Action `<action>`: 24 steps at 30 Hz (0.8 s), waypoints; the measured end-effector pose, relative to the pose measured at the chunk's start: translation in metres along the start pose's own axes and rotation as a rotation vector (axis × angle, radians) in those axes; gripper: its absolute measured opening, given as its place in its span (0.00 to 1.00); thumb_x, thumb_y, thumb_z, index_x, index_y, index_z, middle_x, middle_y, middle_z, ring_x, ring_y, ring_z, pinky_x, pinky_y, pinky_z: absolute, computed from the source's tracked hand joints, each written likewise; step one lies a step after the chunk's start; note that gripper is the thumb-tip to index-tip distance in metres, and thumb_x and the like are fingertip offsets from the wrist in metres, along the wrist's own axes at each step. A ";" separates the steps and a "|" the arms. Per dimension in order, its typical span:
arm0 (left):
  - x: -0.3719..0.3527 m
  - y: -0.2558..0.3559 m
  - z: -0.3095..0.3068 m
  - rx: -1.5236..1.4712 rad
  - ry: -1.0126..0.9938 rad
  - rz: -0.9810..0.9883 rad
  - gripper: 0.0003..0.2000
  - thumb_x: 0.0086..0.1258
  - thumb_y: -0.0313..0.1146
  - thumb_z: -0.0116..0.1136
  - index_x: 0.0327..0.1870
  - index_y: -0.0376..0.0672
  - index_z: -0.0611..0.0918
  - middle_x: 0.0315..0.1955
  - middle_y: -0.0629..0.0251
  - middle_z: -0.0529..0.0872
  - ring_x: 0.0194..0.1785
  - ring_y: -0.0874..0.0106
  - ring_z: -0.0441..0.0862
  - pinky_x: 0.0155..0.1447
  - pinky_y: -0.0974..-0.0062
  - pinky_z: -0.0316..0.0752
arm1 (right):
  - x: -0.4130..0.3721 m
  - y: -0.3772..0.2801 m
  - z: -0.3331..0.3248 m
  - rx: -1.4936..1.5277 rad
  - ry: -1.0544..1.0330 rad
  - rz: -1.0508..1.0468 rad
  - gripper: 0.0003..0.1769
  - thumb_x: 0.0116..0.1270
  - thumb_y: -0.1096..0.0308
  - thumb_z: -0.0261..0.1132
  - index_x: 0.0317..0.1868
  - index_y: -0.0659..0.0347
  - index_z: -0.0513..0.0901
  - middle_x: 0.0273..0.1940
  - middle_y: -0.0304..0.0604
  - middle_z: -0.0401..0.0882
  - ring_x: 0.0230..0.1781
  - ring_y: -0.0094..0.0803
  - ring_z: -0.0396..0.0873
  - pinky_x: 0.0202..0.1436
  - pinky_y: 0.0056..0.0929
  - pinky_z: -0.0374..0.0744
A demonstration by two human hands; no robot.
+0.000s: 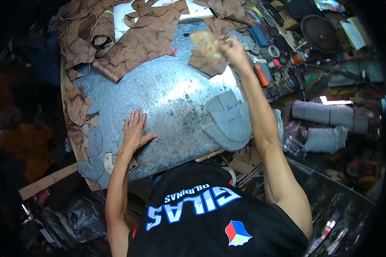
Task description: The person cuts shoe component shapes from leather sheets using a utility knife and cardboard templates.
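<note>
My left hand [135, 132] lies flat with fingers spread on the metal-topped table [158, 103], close to the front left. At the back right, my right hand [233, 50] is closed on the edge of a tan cardboard pattern piece [205, 45] with writing on it. Motion blurs that piece a little. Below it on the metal is a brown leather piece [203, 65], partly overlapped in this view. Grey pattern pieces [230, 122] with handwriting are stacked nearer my body, to the left of my right forearm.
Large brown leather sheets [143, 49] cover the table's back left. Leather scraps [76, 105] and small patterns [94, 141] line the left edge. To the right, a crowded bench holds an orange tube [260, 76], a tape roll [273, 52] and a round dark disc [321, 34].
</note>
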State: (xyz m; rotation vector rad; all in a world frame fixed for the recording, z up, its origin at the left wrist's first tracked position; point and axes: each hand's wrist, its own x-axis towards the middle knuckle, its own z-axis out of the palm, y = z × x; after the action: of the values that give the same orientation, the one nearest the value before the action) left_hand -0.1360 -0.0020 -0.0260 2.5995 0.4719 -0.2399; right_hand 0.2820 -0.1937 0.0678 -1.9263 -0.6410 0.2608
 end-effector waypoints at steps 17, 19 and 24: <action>-0.014 0.064 0.024 -0.120 0.293 -0.181 0.18 0.65 0.19 0.56 0.57 0.39 0.81 0.48 0.54 0.82 0.53 0.53 0.80 0.58 0.62 0.76 | -0.034 0.050 0.018 0.098 -0.001 0.356 0.18 0.68 0.54 0.66 0.44 0.63 0.82 0.20 0.36 0.76 0.15 0.23 0.72 0.18 0.27 0.69; -0.009 0.075 0.018 -0.307 0.276 -0.220 0.17 0.67 0.19 0.56 0.58 0.37 0.80 0.46 0.56 0.82 0.50 0.58 0.81 0.56 0.66 0.77 | -0.089 0.041 0.037 0.090 -0.250 0.400 0.24 0.68 0.45 0.67 0.45 0.60 0.83 0.20 0.32 0.74 0.15 0.19 0.70 0.18 0.23 0.68; 0.019 0.137 0.008 -1.391 0.212 -0.275 0.16 0.74 0.25 0.59 0.60 0.31 0.77 0.46 0.65 0.82 0.48 0.78 0.81 0.54 0.80 0.78 | -0.193 -0.019 0.058 0.496 -0.605 0.485 0.32 0.65 0.58 0.73 0.66 0.63 0.76 0.37 0.35 0.82 0.26 0.16 0.73 0.25 0.19 0.73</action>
State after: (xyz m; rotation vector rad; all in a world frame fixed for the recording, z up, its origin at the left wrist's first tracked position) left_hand -0.0677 -0.1133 0.0216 1.1959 0.7169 0.2297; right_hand 0.0891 -0.2470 0.0396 -1.4792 -0.4195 1.2231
